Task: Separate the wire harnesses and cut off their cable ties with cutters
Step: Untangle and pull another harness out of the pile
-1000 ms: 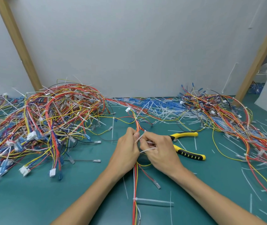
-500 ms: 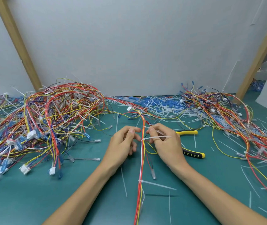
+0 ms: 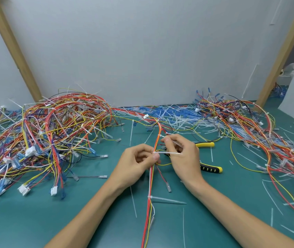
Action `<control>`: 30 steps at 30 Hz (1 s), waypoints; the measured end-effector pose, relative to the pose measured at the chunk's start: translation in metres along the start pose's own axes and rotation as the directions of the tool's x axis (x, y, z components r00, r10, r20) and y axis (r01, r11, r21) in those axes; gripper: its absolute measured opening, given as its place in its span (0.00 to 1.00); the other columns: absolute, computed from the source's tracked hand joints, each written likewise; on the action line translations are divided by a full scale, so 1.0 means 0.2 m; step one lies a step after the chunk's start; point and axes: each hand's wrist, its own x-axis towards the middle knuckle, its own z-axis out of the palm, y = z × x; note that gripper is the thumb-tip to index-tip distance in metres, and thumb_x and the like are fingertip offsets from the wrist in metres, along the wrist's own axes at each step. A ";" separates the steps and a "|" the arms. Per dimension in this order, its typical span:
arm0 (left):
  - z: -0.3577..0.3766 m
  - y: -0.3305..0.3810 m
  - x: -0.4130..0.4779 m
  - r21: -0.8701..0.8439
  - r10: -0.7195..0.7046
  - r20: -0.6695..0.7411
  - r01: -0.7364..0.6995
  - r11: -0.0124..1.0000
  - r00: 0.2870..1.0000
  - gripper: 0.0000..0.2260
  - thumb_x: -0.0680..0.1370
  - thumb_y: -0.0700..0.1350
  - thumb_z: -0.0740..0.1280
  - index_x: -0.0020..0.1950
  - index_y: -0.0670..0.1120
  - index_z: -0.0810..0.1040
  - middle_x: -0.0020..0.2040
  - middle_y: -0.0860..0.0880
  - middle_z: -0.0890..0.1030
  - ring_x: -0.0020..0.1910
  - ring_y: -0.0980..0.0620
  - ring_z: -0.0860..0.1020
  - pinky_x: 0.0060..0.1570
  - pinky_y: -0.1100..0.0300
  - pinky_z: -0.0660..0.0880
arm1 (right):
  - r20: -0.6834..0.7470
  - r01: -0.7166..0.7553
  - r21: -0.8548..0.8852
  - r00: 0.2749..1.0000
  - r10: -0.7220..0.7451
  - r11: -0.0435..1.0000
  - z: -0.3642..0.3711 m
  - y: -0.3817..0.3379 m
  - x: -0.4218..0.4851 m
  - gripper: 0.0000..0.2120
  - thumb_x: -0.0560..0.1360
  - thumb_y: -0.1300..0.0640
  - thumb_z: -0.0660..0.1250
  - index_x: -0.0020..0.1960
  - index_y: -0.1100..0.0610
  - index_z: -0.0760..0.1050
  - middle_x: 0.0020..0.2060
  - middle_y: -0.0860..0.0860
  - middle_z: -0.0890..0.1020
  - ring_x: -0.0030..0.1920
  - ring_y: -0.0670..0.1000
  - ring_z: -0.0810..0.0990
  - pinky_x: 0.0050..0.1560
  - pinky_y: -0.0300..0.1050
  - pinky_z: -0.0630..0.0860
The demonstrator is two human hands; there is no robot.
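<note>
Across the green worktop (image 3: pixel 92 221), the largest item is the tangled pile of uncut harnesses (image 3: pixel 49 140) filling the left side up to the rear edge; white ties are visible on it throughout, so I judge the bulk of the work outstanding. Along the right edge lies a second, looser spread of wires (image 3: pixel 260 135); whether it is fully stripped of ties I cannot tell. Against the rear edge, between the two, sits a heap of white and blue tie offcuts (image 3: pixel 176 115), evidence of many cuts completed. One harness (image 3: pixel 150 183) is drawn out from the left pile and runs down the middle to the near edge. My left hand (image 3: pixel 135 163) pinches this harness between thumb and fingers at a cable tie (image 3: pixel 171 153); my right hand (image 3: pixel 183 154) grips the same bundle just above, with the tie's tail lying across its fingers. Another tie (image 3: pixel 165 199) remains on it nearer the near edge. Yellow-handled cutters (image 3: pixel 210 169) rest on the worktop just beyond my right hand, unheld.
</note>
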 end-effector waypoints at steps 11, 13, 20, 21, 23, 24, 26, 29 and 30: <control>-0.01 -0.05 0.02 0.094 0.026 -0.256 -0.002 0.996 0.966 0.06 0.78 0.36 0.70 0.49 0.47 0.83 0.41 0.51 0.87 0.45 0.55 0.85 0.49 0.65 0.78 | -0.013 0.106 -0.042 0.994 -0.107 0.993 -0.01 -0.06 -0.05 0.10 0.82 0.48 0.57 0.57 0.48 0.76 0.44 0.45 0.79 0.40 0.45 0.79 0.44 0.50 0.77; -0.01 -0.05 0.03 0.119 0.015 -0.287 0.020 0.993 0.958 0.05 0.77 0.37 0.71 0.48 0.48 0.83 0.41 0.52 0.87 0.45 0.56 0.85 0.49 0.63 0.79 | -0.003 0.228 -0.145 0.973 -0.231 0.963 -0.01 -0.08 -0.08 0.11 0.80 0.43 0.57 0.57 0.47 0.71 0.53 0.43 0.72 0.46 0.45 0.77 0.45 0.49 0.76; -0.01 -0.05 0.02 0.333 0.067 -0.311 0.042 0.942 0.948 0.04 0.78 0.41 0.71 0.47 0.49 0.85 0.39 0.56 0.86 0.39 0.64 0.82 0.40 0.74 0.73 | 0.179 0.326 -0.503 0.945 -0.273 0.800 0.01 -0.08 -0.13 0.16 0.78 0.35 0.55 0.47 0.46 0.72 0.55 0.43 0.65 0.54 0.48 0.74 0.37 0.47 0.73; -0.01 -0.05 0.02 0.359 0.072 -0.295 0.041 0.932 0.953 0.04 0.78 0.41 0.71 0.48 0.48 0.85 0.39 0.56 0.86 0.40 0.64 0.82 0.40 0.74 0.72 | 0.185 0.325 -0.501 0.945 -0.268 0.802 0.01 -0.07 -0.12 0.16 0.79 0.36 0.54 0.46 0.46 0.73 0.56 0.44 0.65 0.56 0.49 0.74 0.38 0.48 0.74; -0.01 -0.04 0.01 0.386 0.078 -0.267 0.033 0.922 0.961 0.05 0.79 0.41 0.70 0.49 0.49 0.85 0.39 0.55 0.86 0.40 0.64 0.82 0.41 0.74 0.72 | 0.200 0.320 -0.512 0.947 -0.252 0.797 0.01 -0.06 -0.11 0.15 0.80 0.38 0.55 0.47 0.47 0.74 0.57 0.45 0.66 0.56 0.49 0.73 0.38 0.49 0.76; -0.01 -0.04 0.01 0.395 0.078 -0.251 0.029 0.918 0.965 0.05 0.79 0.41 0.69 0.50 0.49 0.84 0.39 0.56 0.86 0.41 0.64 0.82 0.42 0.73 0.73 | 0.211 0.310 -0.516 0.950 -0.232 0.799 0.01 -0.05 -0.11 0.14 0.80 0.40 0.57 0.47 0.47 0.75 0.57 0.45 0.66 0.56 0.49 0.73 0.39 0.50 0.77; -0.01 -0.03 0.01 0.410 0.069 -0.216 0.026 0.912 0.974 0.06 0.80 0.41 0.67 0.52 0.48 0.84 0.40 0.56 0.86 0.41 0.64 0.82 0.43 0.73 0.72 | 0.227 0.285 -0.506 0.955 -0.194 0.814 0.01 -0.03 -0.09 0.11 0.81 0.44 0.61 0.46 0.50 0.75 0.56 0.46 0.67 0.55 0.50 0.75 0.40 0.51 0.77; 0.00 -0.02 0.01 0.405 0.062 -0.198 0.024 0.914 0.978 0.08 0.80 0.40 0.66 0.53 0.48 0.84 0.40 0.56 0.86 0.41 0.64 0.81 0.41 0.75 0.70 | 0.232 0.272 -0.510 0.957 -0.173 0.816 0.01 -0.02 -0.08 0.11 0.82 0.46 0.60 0.46 0.51 0.74 0.55 0.46 0.67 0.53 0.51 0.75 0.40 0.51 0.76; 0.00 -0.02 0.01 0.400 0.063 -0.202 0.024 0.916 0.977 0.07 0.80 0.40 0.66 0.53 0.48 0.84 0.39 0.57 0.86 0.40 0.64 0.81 0.41 0.75 0.70 | 0.240 0.276 -0.524 0.956 -0.171 0.806 0.01 -0.02 -0.09 0.12 0.82 0.45 0.58 0.46 0.51 0.74 0.55 0.46 0.67 0.53 0.51 0.74 0.39 0.51 0.76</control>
